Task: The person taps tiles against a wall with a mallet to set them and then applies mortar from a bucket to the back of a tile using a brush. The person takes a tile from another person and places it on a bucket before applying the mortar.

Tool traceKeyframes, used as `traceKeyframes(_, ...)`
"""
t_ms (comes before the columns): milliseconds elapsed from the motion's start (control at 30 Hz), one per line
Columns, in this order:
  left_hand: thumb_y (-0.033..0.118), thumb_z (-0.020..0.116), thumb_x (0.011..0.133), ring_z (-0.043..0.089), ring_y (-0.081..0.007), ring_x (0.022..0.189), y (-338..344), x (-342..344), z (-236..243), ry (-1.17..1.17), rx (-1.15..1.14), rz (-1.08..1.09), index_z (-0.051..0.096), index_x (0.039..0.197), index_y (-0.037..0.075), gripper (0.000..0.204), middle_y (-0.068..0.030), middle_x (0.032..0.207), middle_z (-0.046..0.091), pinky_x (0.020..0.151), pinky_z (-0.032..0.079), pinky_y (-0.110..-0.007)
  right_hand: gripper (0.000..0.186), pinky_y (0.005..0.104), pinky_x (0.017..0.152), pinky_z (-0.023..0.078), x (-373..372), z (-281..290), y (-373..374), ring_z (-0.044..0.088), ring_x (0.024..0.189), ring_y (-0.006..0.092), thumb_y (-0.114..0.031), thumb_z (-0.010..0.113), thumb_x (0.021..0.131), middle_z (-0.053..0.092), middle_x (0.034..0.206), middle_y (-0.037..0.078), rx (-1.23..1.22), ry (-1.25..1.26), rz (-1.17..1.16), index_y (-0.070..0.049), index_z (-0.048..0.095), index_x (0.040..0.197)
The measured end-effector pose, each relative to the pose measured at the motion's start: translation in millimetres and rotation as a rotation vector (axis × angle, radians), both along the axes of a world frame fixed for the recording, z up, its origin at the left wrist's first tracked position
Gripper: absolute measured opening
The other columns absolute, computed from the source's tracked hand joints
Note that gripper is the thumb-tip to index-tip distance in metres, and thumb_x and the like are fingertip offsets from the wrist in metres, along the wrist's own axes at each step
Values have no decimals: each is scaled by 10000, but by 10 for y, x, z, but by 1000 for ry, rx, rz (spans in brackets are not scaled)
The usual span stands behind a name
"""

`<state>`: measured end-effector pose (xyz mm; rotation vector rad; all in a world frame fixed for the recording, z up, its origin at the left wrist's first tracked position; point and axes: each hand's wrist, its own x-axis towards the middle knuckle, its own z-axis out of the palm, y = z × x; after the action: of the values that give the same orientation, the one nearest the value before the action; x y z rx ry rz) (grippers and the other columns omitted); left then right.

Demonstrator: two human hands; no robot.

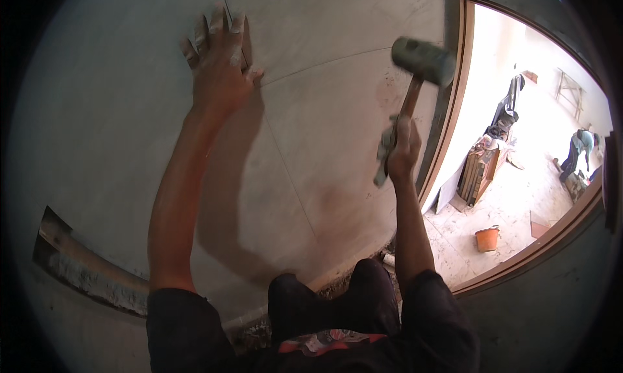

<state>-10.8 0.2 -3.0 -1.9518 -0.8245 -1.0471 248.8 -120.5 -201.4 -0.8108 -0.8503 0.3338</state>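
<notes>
Though spread across most of the frame, probably best treated as brittle: large pale tiles (344,133), likely stiff and heavy, liable to crack at a corner under too hard a blow. Whether wall or floor, cannot tell. Next in size, at the right of the frame, a brown door frame (462,39) around a bright opening. At lower left, a long rough grey strip (97,272), too dim to make out clearly.

Then, right of centre in the upper part of the frame, a mallet (419,67) with a thick dark head and a wooden handle (410,100). Likely top-heavy, with most of the weight in the head; best gripped low on the handle, loosely enough to swing, firmly enough against dusty slipping.

At upper left of centre, left hand (224,65) flat on the tiles, fingers spread wide, holding nothing; a sound place to steady from, well apart from the mallet head. Right of centre, right hand (403,149) closed around the mallet's handle, below the head. Smaller, at lower right beyond the opening, an orange bucket (487,239). Thinnest of all, dark joints (298,194) between the tiles: better not struck directly, for fear of chipping.
</notes>
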Motion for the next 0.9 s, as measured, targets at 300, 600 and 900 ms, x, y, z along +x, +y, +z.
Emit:
traceKeyframes(300,289,842,787,71,-392,1550,-85,194,32,-15,-14,-16,268,1598,201,997,-104,1686,131,1217,-6,-652,388,279,419,417,582,955,1010,486,518,87,-418,470,1068,504,692,-5,9,-248,-346,-39,545,1043)
traceKeyframes(600,276,834,795,43,-416,1547,-42,196,51,-8,0,-31,259,1602,177,996,-120,1684,114,1200,-19,-679,388,387,626,499,530,1366,1213,593,658,195,-376,483,1059,585,743,84,-9,-283,-516,-2,569,1113)
traceKeyframes(900,271,818,809,32,-382,1558,-62,170,112,-13,-18,7,260,1604,157,978,-114,1693,101,1212,-26,-642,349,350,540,447,460,1400,1033,533,589,167,-342,516,1049,536,698,54,131,-239,-465,1,582,1039)
